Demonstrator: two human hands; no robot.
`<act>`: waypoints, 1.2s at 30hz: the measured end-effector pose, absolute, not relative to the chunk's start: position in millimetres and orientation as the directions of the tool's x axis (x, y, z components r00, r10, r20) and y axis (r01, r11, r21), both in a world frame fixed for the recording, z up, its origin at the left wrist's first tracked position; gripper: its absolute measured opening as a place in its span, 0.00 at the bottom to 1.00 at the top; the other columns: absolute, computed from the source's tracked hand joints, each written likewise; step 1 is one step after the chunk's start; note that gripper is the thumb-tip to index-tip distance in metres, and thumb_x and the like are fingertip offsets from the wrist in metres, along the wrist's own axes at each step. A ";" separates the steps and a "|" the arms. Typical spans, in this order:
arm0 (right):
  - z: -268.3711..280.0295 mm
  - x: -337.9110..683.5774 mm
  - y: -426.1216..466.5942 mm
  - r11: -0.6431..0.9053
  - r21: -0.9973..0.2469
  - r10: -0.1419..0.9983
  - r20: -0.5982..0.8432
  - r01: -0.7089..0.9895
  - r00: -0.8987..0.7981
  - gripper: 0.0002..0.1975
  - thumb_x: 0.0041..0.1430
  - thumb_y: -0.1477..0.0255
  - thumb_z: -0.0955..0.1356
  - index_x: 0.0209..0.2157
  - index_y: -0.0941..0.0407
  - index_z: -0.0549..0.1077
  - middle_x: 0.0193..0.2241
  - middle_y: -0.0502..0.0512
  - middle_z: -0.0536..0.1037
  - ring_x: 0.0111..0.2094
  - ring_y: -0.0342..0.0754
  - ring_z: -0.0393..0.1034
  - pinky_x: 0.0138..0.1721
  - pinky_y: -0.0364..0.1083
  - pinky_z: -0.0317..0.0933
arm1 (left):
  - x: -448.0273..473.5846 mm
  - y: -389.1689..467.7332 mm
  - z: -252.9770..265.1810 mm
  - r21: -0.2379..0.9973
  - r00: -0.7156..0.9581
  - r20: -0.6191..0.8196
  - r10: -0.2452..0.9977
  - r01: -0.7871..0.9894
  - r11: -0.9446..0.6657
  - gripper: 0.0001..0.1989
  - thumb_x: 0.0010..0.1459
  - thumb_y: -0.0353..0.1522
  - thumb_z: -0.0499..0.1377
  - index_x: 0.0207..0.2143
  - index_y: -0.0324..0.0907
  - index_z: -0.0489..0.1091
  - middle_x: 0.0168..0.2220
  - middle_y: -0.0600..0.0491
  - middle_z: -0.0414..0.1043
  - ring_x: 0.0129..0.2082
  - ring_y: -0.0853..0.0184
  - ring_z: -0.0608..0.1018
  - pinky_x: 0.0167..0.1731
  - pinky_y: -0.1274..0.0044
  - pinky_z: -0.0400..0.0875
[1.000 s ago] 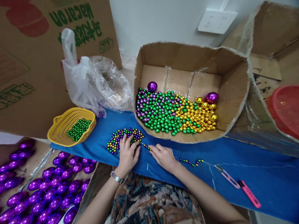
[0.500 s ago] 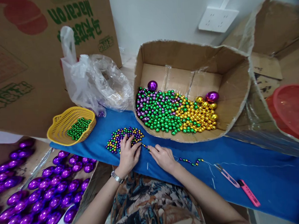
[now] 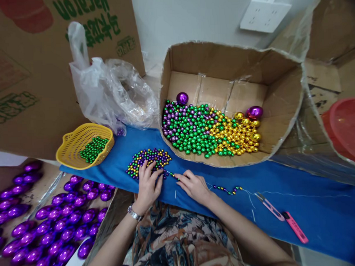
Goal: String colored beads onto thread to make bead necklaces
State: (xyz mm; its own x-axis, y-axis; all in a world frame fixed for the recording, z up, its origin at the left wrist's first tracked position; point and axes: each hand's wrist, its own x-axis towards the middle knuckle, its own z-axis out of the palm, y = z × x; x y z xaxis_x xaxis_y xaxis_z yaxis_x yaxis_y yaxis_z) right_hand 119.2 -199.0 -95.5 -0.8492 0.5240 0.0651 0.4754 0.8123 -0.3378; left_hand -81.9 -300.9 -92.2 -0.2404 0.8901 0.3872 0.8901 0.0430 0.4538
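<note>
My left hand (image 3: 148, 185) lies with its fingers apart over the near edge of a pile of small purple, green and gold beads (image 3: 150, 154). Its thumb is close to a few beads at the pile's right side. In a pinch, my right hand (image 3: 194, 187) holds a thin strand of beads (image 3: 174, 176), whose pale, narrow tip points left at the pile. Behind that hand the thread runs right to a beaded stretch (image 3: 228, 190) on the blue cloth (image 3: 286, 210).
A cardboard box (image 3: 218, 60) of larger beads stands behind my hands. Left are a yellow basket (image 3: 62, 153) of green beads, a plastic bag (image 3: 96, 85) and many purple egg-shaped baubles (image 3: 67, 234). Thread snips (image 3: 270, 207) and a pink cutter (image 3: 295, 228) lie right.
My left hand has drawn slightly left, away from the strand's tip, and its fingers have shifted on the pile. My right hand keeps its pinch. The view has tilted slightly.
</note>
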 end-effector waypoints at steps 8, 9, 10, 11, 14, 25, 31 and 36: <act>-91.9 113.5 -199.7 0.842 -0.301 0.476 0.019 0.449 -0.879 0.18 0.69 0.62 0.59 0.55 0.47 0.70 0.39 0.54 0.74 0.31 0.41 0.72 0.29 0.39 0.61 | -81.6 -299.2 -96.5 0.418 -0.233 0.364 0.902 0.906 0.065 0.13 0.60 0.29 0.56 0.46 0.49 0.73 0.57 0.48 0.62 0.65 0.50 0.53 0.60 0.51 0.53; -91.5 112.8 -199.6 0.842 -0.300 0.475 0.016 0.449 -0.880 0.18 0.69 0.62 0.58 0.55 0.47 0.70 0.39 0.54 0.74 0.31 0.41 0.72 0.29 0.39 0.61 | -82.0 -298.6 -97.3 0.410 -0.230 0.363 0.903 0.910 0.068 0.13 0.60 0.29 0.56 0.45 0.49 0.73 0.57 0.47 0.62 0.65 0.50 0.53 0.60 0.50 0.53; -91.3 112.3 -199.5 0.840 -0.300 0.479 0.017 0.453 -0.878 0.18 0.69 0.62 0.58 0.55 0.47 0.70 0.39 0.54 0.74 0.31 0.41 0.72 0.29 0.39 0.61 | -82.3 -298.1 -98.0 0.401 -0.227 0.363 0.904 0.913 0.068 0.13 0.60 0.29 0.56 0.45 0.48 0.73 0.57 0.47 0.62 0.65 0.49 0.53 0.60 0.50 0.53; -91.3 111.9 -199.5 0.836 -0.300 0.487 0.020 0.459 -0.873 0.18 0.69 0.62 0.58 0.55 0.47 0.70 0.39 0.54 0.74 0.31 0.41 0.72 0.29 0.39 0.61 | -82.6 -297.7 -98.5 0.394 -0.223 0.364 0.904 0.917 0.068 0.12 0.60 0.29 0.56 0.45 0.48 0.73 0.57 0.46 0.62 0.65 0.49 0.53 0.60 0.50 0.53; -92.3 111.6 -199.8 0.826 -0.301 0.510 0.035 0.477 -0.860 0.18 0.69 0.62 0.59 0.55 0.48 0.70 0.38 0.54 0.74 0.31 0.41 0.72 0.29 0.38 0.60 | -82.9 -296.6 -98.8 0.379 -0.216 0.370 0.904 0.923 0.065 0.12 0.60 0.29 0.56 0.45 0.46 0.74 0.57 0.45 0.62 0.65 0.48 0.53 0.59 0.51 0.54; -93.7 112.3 -199.3 0.807 -0.321 0.540 0.062 0.496 -0.839 0.18 0.69 0.62 0.59 0.55 0.48 0.70 0.37 0.54 0.74 0.30 0.41 0.72 0.29 0.38 0.60 | -82.5 -295.5 -100.1 0.388 -0.230 0.360 0.904 0.918 0.079 0.12 0.60 0.29 0.56 0.46 0.47 0.73 0.58 0.46 0.62 0.65 0.48 0.53 0.59 0.50 0.54; -92.3 111.1 -201.3 0.821 -0.301 0.524 0.058 0.485 -0.850 0.18 0.69 0.63 0.59 0.55 0.48 0.70 0.38 0.54 0.74 0.30 0.41 0.72 0.28 0.39 0.60 | -80.9 -293.7 -96.9 0.395 -0.246 0.358 0.900 0.914 0.093 0.12 0.61 0.30 0.56 0.46 0.46 0.72 0.58 0.46 0.62 0.65 0.49 0.53 0.59 0.50 0.54; -91.4 107.6 -201.8 0.814 -0.297 0.537 0.053 0.500 -0.842 0.18 0.69 0.63 0.58 0.55 0.48 0.70 0.38 0.54 0.74 0.31 0.41 0.72 0.28 0.38 0.60 | -80.3 -293.4 -96.6 0.417 -0.260 0.375 0.890 0.905 0.089 0.12 0.61 0.30 0.56 0.47 0.46 0.71 0.58 0.46 0.63 0.65 0.50 0.54 0.60 0.51 0.53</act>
